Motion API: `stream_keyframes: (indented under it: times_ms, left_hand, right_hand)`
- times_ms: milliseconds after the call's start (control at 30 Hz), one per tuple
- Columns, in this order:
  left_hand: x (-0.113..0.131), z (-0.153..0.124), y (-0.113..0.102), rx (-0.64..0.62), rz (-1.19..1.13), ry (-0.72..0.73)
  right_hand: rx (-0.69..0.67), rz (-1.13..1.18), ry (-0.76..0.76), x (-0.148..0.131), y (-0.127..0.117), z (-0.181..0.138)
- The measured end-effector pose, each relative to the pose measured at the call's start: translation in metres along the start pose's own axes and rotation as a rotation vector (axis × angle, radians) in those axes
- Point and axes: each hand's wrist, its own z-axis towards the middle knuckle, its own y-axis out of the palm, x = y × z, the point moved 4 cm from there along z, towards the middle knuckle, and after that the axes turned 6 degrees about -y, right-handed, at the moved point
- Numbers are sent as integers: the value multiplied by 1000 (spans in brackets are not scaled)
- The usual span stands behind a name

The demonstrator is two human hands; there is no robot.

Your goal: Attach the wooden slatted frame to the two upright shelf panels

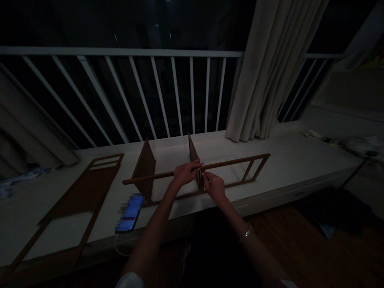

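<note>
A brown wooden frame [237,162] with long rails lies along a pale window ledge [300,160]. Two upright wooden panels stand in it, one on the left [145,168] and one in the middle [193,154]. My left hand [186,173] grips the upper rail where it meets the middle panel, fingers curled over it. My right hand [214,186] is closed in a pinch at the panel's front edge, on something too small and dark to name. A bracelet [246,233] sits on my right wrist.
A second wooden side frame [81,196] lies flat on the ledge at left. A lit phone [130,213] with a white cable rests near the ledge's front edge. White railing bars [177,92] and a pale curtain [270,72] stand behind. Dark wooden floor lies below.
</note>
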Motion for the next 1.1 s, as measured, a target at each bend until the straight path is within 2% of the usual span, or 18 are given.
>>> stream_keyframes:
  times_ms: [133,333,467,633,733,933,1100]
  left_hand:
    - [-3,1,2,8,-6,-1]
    - [-3,2,3,18,-30,17]
    - [-6,5,1,-50,-71,29]
    - [-10,15,-5,-175,-135,185]
    - [-12,21,-8,-258,-129,194]
    - [-11,27,-15,-177,-24,288]
    - [-15,28,-7,-202,-156,299]
  right_hand:
    - [-13,285,59,5,10,2]
    - [72,662,256,18,26,3]
    - [113,658,280,20,24,5]
    - [144,630,291,18,17,5]
    - [131,674,307,15,16,4]
    - [72,867,402,14,20,2]
    - [50,969,491,14,22,-1]
